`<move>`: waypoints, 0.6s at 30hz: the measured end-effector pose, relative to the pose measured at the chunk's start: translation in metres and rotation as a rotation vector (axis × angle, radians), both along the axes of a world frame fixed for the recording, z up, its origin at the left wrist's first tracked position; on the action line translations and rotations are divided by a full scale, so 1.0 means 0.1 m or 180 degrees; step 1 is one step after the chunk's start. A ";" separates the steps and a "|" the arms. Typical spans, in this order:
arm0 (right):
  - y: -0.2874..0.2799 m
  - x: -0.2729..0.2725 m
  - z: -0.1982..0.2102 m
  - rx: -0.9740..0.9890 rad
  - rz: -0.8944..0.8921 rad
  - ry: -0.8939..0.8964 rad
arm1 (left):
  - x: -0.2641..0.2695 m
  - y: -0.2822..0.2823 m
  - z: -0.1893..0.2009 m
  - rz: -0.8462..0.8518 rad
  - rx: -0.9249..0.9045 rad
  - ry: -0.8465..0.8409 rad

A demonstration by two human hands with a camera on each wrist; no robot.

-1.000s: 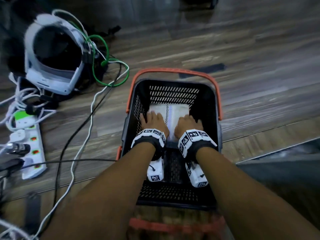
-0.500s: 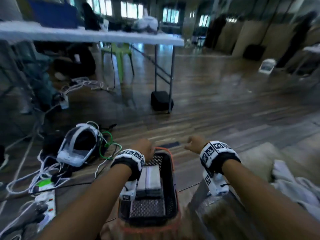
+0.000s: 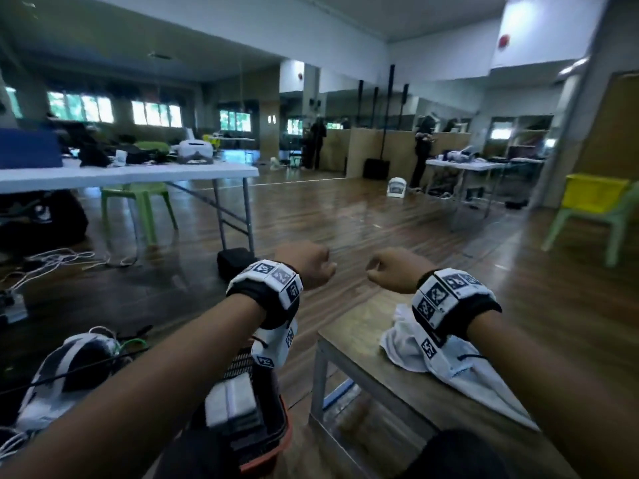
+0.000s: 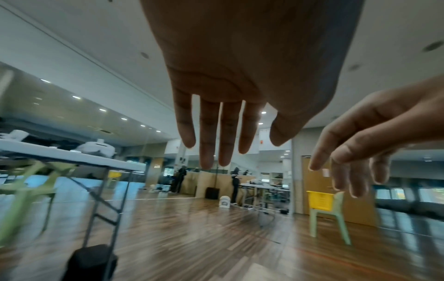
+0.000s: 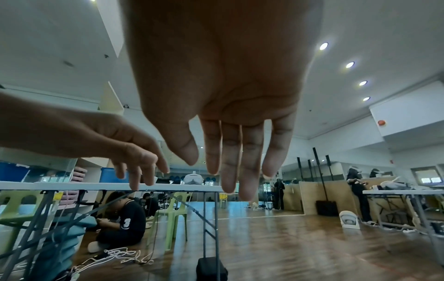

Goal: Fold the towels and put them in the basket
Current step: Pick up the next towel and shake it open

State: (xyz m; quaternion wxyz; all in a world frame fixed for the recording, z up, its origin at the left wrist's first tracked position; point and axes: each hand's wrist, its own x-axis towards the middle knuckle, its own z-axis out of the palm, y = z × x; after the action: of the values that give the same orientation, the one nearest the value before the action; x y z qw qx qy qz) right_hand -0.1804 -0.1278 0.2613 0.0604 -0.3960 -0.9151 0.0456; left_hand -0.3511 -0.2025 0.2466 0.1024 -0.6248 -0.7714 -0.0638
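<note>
Both hands hang in the air in front of me and hold nothing. In the head view my left hand (image 3: pixel 307 266) is above the basket and my right hand (image 3: pixel 394 271) is above the bench. The wrist views show the left fingers (image 4: pixel 209 133) and the right fingers (image 5: pixel 250 152) relaxed and pointing down. The black basket with an orange rim (image 3: pixel 276 447) stands on the floor below my left forearm. A folded white towel (image 3: pixel 230 401) lies inside it. A crumpled white towel (image 3: pixel 408 347) lies on the wooden bench (image 3: pixel 359 326), partly hidden under my right wrist.
A white headset (image 3: pixel 69 368) with cables lies on the floor to the left of the basket. Beyond are a folding table (image 3: pixel 138 172), a green chair (image 3: pixel 138 202) and a black box (image 3: pixel 238 262). A yellow crate (image 3: pixel 591 195) sits on a chair at far right.
Both hands have lifted off the folded towel and come up out of the basket into the air. The head view has swung up from the basket to the room.
</note>
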 end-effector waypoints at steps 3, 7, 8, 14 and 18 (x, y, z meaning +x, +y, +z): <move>-0.04 0.44 -0.03 0.0023 -0.0250 0.0032 | 0.37 0.13 -0.01 -0.0340 -0.0059 -0.0021; 0.00 0.99 -0.18 -0.0047 -0.0667 0.0066 | 0.85 0.27 -0.10 -0.0693 -0.0083 0.0175; 0.03 1.12 -0.24 -0.0075 -0.0803 0.0097 | 0.95 0.32 -0.14 -0.0775 -0.0102 0.0221; 0.21 1.75 -0.66 -0.0293 -0.1240 0.0163 | 1.41 0.66 -0.47 -0.1173 -0.0273 0.0122; 0.35 2.04 -1.02 -0.0501 -0.1394 0.0076 | 1.65 0.96 -0.80 -0.1415 -0.0398 0.0066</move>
State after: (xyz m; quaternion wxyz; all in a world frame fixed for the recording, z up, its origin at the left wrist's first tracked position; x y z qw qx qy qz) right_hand 0.0231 -0.0927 0.1594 0.0485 -0.5881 -0.8002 0.1073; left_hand -0.1862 -0.1066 0.1663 0.0549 -0.7852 -0.6161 -0.0305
